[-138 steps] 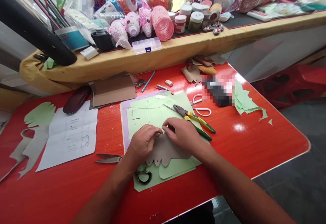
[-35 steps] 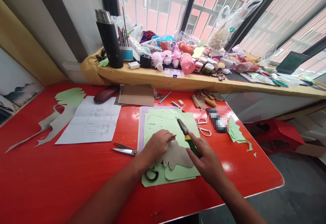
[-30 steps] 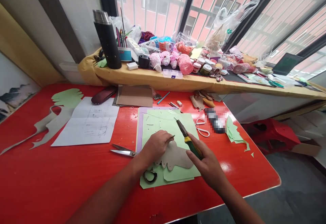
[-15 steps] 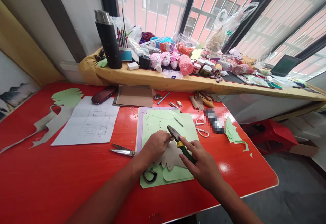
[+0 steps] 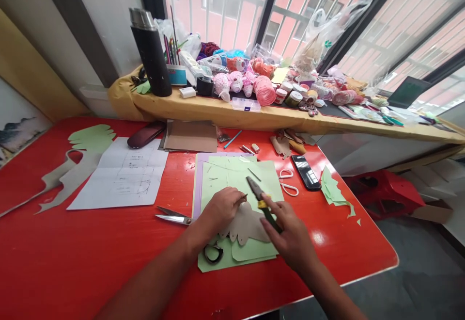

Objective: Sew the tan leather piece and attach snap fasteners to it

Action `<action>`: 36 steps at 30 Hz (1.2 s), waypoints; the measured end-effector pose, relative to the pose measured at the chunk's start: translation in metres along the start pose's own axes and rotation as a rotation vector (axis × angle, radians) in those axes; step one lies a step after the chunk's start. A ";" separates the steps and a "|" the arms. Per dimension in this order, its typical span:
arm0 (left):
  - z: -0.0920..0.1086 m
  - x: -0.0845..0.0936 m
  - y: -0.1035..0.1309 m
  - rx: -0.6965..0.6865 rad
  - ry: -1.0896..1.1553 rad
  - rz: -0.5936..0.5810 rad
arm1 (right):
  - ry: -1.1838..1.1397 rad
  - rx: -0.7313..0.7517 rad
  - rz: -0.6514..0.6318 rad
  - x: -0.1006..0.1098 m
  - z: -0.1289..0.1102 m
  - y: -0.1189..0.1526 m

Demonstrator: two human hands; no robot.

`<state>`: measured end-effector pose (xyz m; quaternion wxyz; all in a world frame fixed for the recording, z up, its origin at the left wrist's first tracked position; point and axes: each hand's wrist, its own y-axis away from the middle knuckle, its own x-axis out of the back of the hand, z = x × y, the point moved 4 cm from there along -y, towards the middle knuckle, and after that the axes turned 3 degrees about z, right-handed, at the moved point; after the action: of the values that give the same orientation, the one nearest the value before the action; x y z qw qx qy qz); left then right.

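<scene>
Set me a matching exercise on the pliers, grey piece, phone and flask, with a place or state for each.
Column one:
1. pliers
2. grey piece
3. phone
4. flask

Column two:
A. standing on the ledge
B. lobed along one side
C. lying flat on the red table
D. held in the right hand

Right pairs: 1-D, 2-B, 3-C, 4-A.

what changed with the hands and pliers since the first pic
The right hand has left the gray cutout and lifted the pliers from beside it, nose now nearer the left hand. The left hand stays by the cutout, pinching a small dark piece. Drawing sheet and eraser stayed put.
</scene>
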<state>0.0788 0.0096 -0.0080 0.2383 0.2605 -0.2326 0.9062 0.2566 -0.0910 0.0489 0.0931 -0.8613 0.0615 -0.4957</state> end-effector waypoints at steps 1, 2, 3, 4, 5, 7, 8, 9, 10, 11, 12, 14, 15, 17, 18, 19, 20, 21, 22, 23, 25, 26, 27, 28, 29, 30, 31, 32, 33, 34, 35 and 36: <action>0.001 0.000 0.000 -0.002 0.001 -0.006 | -0.003 -0.050 0.030 0.001 0.007 0.001; 0.001 0.001 0.000 -0.002 0.003 -0.009 | -0.019 -0.077 0.050 0.005 0.013 0.001; 0.001 0.001 0.000 -0.002 0.007 -0.013 | -0.036 -0.089 0.046 0.008 0.015 0.000; 0.001 0.001 0.000 0.002 0.007 -0.011 | -0.054 -0.097 0.045 0.013 0.016 -0.002; 0.001 0.001 0.000 0.004 0.005 -0.012 | -0.072 -0.103 0.039 0.016 0.016 -0.002; 0.001 0.000 0.000 0.007 -0.005 -0.013 | -0.099 -0.094 0.016 0.018 0.010 -0.003; 0.001 0.000 0.000 0.008 -0.010 -0.015 | -0.102 -0.084 -0.002 0.016 0.006 -0.002; 0.001 -0.001 0.000 0.009 -0.013 -0.015 | -0.096 -0.068 -0.021 0.014 0.002 -0.001; 0.001 -0.001 0.000 0.011 -0.015 -0.013 | -0.080 -0.050 -0.041 0.012 -0.002 0.000; 0.001 -0.001 0.000 0.014 -0.016 -0.011 | -0.056 -0.032 -0.056 0.010 -0.006 0.000; 0.001 -0.001 -0.001 0.017 -0.019 -0.011 | -0.027 -0.015 -0.066 0.008 -0.009 0.001; 0.001 0.000 -0.001 0.024 -0.026 -0.012 | 0.027 0.013 -0.078 0.008 -0.014 0.000; 0.001 0.000 -0.001 0.025 -0.030 -0.014 | 0.051 0.023 -0.079 0.008 -0.015 -0.001; 0.002 0.000 -0.002 0.025 -0.032 -0.020 | 0.091 0.039 -0.084 0.010 -0.017 -0.003; 0.002 0.000 -0.002 0.027 -0.030 -0.023 | 0.110 0.049 -0.087 0.011 -0.017 -0.003; 0.002 0.000 -0.002 0.030 -0.026 -0.026 | 0.128 0.059 -0.090 0.011 -0.018 -0.004; 0.002 0.000 -0.002 0.034 -0.020 -0.027 | 0.145 0.070 -0.093 0.011 -0.018 -0.004; 0.002 0.000 -0.002 0.038 -0.013 -0.026 | 0.160 0.081 -0.097 0.010 -0.018 -0.003; 0.002 0.000 -0.001 0.038 -0.003 -0.023 | 0.174 0.089 -0.104 0.009 -0.018 -0.003; 0.003 0.001 -0.001 0.035 0.008 -0.019 | 0.186 0.096 -0.112 0.008 -0.018 -0.002; 0.004 0.002 -0.001 0.022 0.029 -0.012 | 0.200 0.100 -0.131 0.005 -0.017 -0.002; 0.004 0.002 -0.001 0.016 0.037 -0.010 | 0.205 0.099 -0.141 0.004 -0.016 -0.002; 0.004 0.003 -0.001 0.011 0.041 -0.010 | 0.207 0.098 -0.151 0.004 -0.016 -0.003; 0.004 0.003 -0.001 0.008 0.039 -0.010 | 0.208 0.100 -0.162 0.005 -0.016 -0.004; 0.004 0.002 -0.001 0.009 0.031 -0.010 | 0.207 0.106 -0.172 0.008 -0.018 -0.007; 0.003 0.002 -0.001 0.010 0.019 -0.009 | 0.206 0.117 -0.177 0.013 -0.020 -0.010; 0.003 0.002 -0.001 0.010 0.007 -0.005 | 0.201 0.133 -0.173 0.020 -0.024 -0.014; 0.002 0.001 -0.001 0.009 -0.003 0.001 | 0.192 0.147 -0.153 0.029 -0.028 -0.018; 0.001 0.001 -0.001 0.006 -0.007 0.006 | 0.175 0.160 -0.115 0.039 -0.033 -0.023; 0.000 0.000 0.000 0.003 -0.004 0.011 | 0.145 0.169 -0.059 0.049 -0.037 -0.026; -0.001 -0.001 0.000 -0.001 0.000 0.014 | 0.102 0.170 0.006 0.057 -0.041 -0.029; -0.001 -0.001 0.000 -0.005 0.003 0.013 | 0.053 0.160 0.075 0.062 -0.043 -0.030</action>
<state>0.0794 0.0097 -0.0098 0.2336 0.2571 -0.2360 0.9075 0.2508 -0.0784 0.1286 0.1783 -0.8349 0.0562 -0.5177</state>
